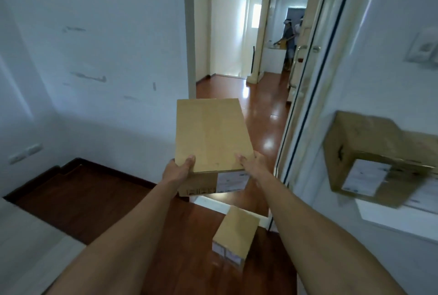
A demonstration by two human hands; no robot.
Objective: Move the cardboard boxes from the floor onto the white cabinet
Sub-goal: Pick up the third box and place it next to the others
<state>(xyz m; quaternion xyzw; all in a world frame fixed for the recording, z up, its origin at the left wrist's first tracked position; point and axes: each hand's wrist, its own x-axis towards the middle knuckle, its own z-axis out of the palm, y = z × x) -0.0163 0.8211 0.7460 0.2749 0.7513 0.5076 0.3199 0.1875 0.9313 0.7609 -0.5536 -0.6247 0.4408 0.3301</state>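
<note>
A flat, smooth cardboard box (pixel 211 136) is held in the air over the glossy wooden floor (pixel 99 202). The left hand (pixel 179 169) and right hand (pixel 251 161) clamp its near corners, fingers pressed against the cardboard. A smaller box (pixel 235 233) lies on the floor below. At right, a blurred, crumpled box (pixel 379 159) sits on the white cabinet (pixel 398 221), cut off by the frame. An open doorway lies ahead.

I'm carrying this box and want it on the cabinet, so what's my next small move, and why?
Probably swing the held box right toward the white cabinet: both hands grip it in mid-air, and one box already sits there.
</note>
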